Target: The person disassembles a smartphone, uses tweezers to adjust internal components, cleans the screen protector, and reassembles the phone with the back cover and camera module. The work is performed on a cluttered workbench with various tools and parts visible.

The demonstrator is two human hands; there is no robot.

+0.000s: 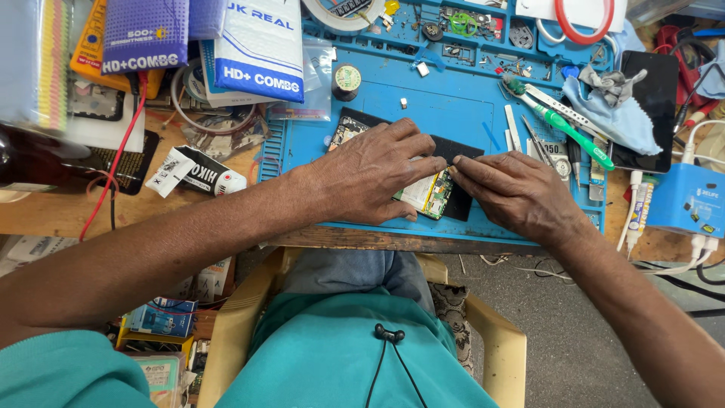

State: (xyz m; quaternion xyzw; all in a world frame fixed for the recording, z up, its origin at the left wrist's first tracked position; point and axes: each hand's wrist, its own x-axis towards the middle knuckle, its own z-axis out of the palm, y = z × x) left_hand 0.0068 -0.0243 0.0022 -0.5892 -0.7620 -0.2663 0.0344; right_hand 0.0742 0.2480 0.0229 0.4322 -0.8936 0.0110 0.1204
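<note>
An opened black phone (355,125) lies on the blue repair mat (453,102), its green circuit board (436,198) showing between my hands. My left hand (374,172) lies flat over the phone's body, fingers spread and pressing down. My right hand (513,193) rests on the phone's right end, fingertips pinched together against the edge by the board. Whether a small part sits between those fingertips is hidden.
A green-handled screwdriver (578,136), tweezers (538,142) and metal pry tools lie right of the phone. A blue cloth (612,113), a dark phone screen (657,106) and a blue charger box (691,200) sit farther right. Packaged parts (260,49) and red wires (113,170) crowd the left.
</note>
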